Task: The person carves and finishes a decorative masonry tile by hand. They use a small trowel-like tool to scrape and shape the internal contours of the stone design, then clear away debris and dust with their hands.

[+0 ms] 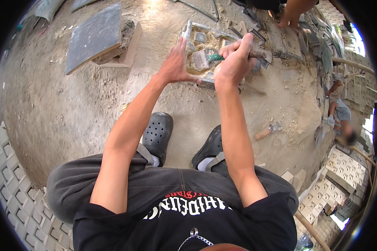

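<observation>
A square grey mould (208, 78) lies on the ground in front of me, with raised blocks and sandy material in its recesses. My left hand (175, 65) rests along its left side and near corner, fingers stretched out and thumb apart. Over the mould's right part, my right hand (235, 62) is closed round a brush-like tool (215, 57) with a green end, slightly blurred. That green end is at a raised block (201, 60) inside the mould. The fingers hide most of the tool's grip.
A dark square slab (94, 38) leans on a block at the left. A wooden-handled trowel (268, 131) lies to the right. Another person's hand (290, 19) is at the far right, near loose metal bars. Stacked patterned blocks (343, 169) stand right; a person works beyond.
</observation>
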### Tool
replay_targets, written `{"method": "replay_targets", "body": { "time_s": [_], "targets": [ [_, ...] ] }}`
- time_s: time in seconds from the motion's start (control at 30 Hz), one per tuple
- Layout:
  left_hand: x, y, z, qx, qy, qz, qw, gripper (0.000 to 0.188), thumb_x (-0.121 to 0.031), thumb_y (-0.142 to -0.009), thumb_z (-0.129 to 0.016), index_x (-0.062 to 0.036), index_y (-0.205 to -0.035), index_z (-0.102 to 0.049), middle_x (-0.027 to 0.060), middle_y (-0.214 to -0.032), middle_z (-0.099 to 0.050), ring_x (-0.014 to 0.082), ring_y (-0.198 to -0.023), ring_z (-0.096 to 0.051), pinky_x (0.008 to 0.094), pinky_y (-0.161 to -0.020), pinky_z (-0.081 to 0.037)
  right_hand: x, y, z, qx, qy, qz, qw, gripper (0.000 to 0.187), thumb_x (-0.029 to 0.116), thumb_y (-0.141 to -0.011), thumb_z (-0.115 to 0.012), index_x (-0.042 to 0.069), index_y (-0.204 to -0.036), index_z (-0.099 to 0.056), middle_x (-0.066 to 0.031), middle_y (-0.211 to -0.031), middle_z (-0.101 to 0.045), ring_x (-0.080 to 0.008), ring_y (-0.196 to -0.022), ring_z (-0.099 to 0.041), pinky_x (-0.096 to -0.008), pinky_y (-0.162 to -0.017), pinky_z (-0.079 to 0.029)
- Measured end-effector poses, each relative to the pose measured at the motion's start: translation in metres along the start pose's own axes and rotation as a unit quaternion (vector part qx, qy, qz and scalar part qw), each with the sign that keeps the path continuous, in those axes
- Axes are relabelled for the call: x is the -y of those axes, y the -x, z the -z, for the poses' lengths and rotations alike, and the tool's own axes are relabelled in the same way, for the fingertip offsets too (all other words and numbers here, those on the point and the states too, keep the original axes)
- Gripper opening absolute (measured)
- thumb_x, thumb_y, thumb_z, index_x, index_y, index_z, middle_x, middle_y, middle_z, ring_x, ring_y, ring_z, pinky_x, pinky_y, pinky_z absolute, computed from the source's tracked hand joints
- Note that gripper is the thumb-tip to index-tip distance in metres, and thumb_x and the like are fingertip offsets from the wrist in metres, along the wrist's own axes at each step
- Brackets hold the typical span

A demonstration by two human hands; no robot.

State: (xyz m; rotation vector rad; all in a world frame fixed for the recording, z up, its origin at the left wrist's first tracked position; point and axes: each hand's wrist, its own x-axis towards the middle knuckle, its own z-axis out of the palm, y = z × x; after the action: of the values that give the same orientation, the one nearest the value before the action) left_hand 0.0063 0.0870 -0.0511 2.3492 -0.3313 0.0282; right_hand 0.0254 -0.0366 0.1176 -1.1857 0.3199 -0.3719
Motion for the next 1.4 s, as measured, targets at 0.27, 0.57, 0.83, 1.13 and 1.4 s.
{"method": "replay_targets", "body": {
  "time_s": [0.27,0.57,0.83,1.13,1.4],
  "targets": [
    [0.005,-0.004,-0.002,0.004,0.019,-0.037,0.999,0.157,-0.078,-0.043,-0.08,0.0031,-0.152,0.0,0.0325,-0.156,-0.007,0.0402,-0.148,-0.01,0.0524,-0.12,-0.014,-0.043,-0.015,0.036,0.402,0.043,-0.076,0.912,0.051,0.023,-0.097,-0.052,0.012,-0.052,-0.033,-0.0033,-0.047,-0.041,-0.0122,-0.041,-0.039,-0.0293,-0.045,-0.036],
    [0.002,-0.006,-0.007,-0.002,-0.034,-0.037,0.999,0.157,-0.088,-0.044,-0.07,0.0045,-0.152,-0.002,0.0297,-0.157,-0.006,0.0379,-0.148,-0.009,0.0511,-0.121,-0.01,-0.069,-0.023,0.027,0.285,-0.016,-0.034,0.958,0.043,0.012,-0.088,-0.053,0.015,-0.046,-0.041,0.0019,-0.041,-0.037,-0.0073,-0.034,-0.03,-0.026,-0.033,-0.023],
    [-0.032,-0.01,-0.01,-0.022,-0.135,-0.005,0.991,0.149,-0.09,-0.05,-0.065,0.008,-0.15,-0.014,0.0264,-0.157,-0.015,0.0366,-0.149,-0.01,0.0485,-0.121,-0.006,-0.018,-0.049,0.04,0.246,-0.017,0.096,0.964,0.039,0.014,-0.091,-0.047,0.014,-0.053,-0.04,0.0033,-0.045,-0.036,-0.0072,-0.035,-0.028,-0.0253,-0.034,-0.025],
    [-0.039,-0.019,-0.017,-0.055,-0.179,-0.009,0.982,0.139,-0.087,-0.058,-0.063,0.0104,-0.147,-0.021,0.0274,-0.156,-0.019,0.0381,-0.148,-0.013,0.0478,-0.121,-0.009,-0.056,-0.053,0.057,0.23,0.051,0.05,0.971,0.042,0.01,-0.09,-0.05,0.011,-0.051,-0.037,0.0024,-0.046,-0.039,-0.0074,-0.039,-0.032,-0.0264,-0.038,-0.023],
    [-0.043,-0.016,-0.019,-0.044,-0.199,0.007,0.979,0.137,-0.087,-0.062,-0.059,0.0115,-0.147,-0.019,0.0291,-0.155,-0.02,0.0381,-0.148,-0.013,0.047,-0.121,-0.011,-0.056,-0.059,0.049,0.2,0.054,0.049,0.977,0.041,0.014,-0.092,-0.054,0.012,-0.052,-0.044,0.0026,-0.046,-0.042,-0.0075,-0.037,-0.035,-0.0266,-0.038,-0.025]
  ]
}}
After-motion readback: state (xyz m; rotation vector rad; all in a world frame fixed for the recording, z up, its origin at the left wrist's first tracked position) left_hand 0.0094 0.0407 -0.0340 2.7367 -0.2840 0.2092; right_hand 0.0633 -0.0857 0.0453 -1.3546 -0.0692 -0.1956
